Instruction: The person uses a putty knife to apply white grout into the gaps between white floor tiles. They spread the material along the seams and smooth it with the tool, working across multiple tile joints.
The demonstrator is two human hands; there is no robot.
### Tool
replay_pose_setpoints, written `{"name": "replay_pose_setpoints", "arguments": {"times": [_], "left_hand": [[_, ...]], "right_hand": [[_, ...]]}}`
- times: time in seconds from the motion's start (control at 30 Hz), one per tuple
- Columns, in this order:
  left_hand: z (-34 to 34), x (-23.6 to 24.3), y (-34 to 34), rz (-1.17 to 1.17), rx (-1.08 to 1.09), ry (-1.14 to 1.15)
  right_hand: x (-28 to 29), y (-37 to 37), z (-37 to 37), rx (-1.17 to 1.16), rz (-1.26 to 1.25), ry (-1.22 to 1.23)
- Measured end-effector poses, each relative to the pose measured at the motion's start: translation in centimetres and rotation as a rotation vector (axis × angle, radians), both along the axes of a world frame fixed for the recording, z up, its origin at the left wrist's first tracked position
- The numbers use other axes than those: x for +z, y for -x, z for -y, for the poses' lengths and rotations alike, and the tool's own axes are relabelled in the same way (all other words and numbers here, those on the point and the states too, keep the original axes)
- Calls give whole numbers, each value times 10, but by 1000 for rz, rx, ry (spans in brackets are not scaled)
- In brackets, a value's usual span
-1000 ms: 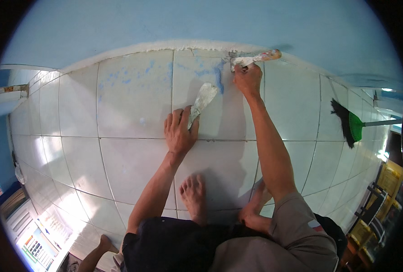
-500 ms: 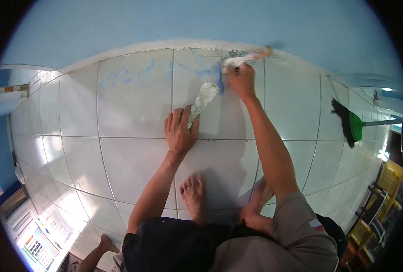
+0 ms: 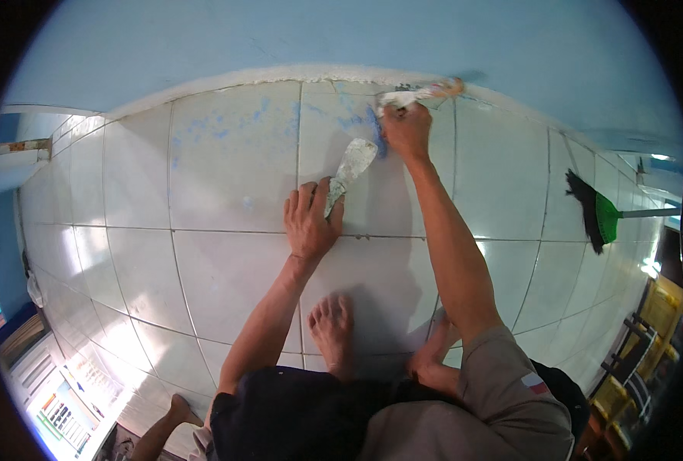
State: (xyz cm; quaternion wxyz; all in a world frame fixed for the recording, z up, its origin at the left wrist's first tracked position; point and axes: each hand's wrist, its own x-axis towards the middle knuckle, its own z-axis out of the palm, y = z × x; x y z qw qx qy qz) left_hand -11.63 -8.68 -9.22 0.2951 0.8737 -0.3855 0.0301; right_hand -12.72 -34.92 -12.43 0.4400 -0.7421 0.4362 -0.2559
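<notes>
My left hand (image 3: pixel 310 224) rests on the white floor tile, its thumb and forefinger around the handle of a putty knife (image 3: pixel 356 160). The knife is caked with whitish plaster, and its broad blade points away from me. Farther off, near the wall, my right hand (image 3: pixel 407 131) is closed on a white-smeared tool (image 3: pixel 403 98) with an orange-brown end (image 3: pixel 453 86). My fingers hide part of that tool, so its kind is unclear. Its white end is at the tile beside a streak of blue paint (image 3: pixel 377 132).
A light-blue wall (image 3: pixel 341 34) rises at the far side above a rough white edge (image 3: pixel 280 74). Blue specks (image 3: pixel 222 123) mark the tiles. A green broom (image 3: pixel 605 219) with dark bristles lies to the right. Another person's leg (image 3: pixel 165 430) shows at lower left.
The view has shifted slightly, moving the floor a little to the right in the picture. My right hand keeps its hold by the blue streak; my left hand still grips the putty knife.
</notes>
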Motion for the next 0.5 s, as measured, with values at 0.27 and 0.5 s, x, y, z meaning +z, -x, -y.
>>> {"name": "replay_pose_setpoints", "arguments": {"times": [0.27, 0.5], "left_hand": [[-1, 2, 0, -35, -9, -13], [-12, -1, -3, -21, 25, -35]], "right_hand": [[-5, -12, 5, -153, 5, -79], [20, -23, -11, -157, 69, -284]]}}
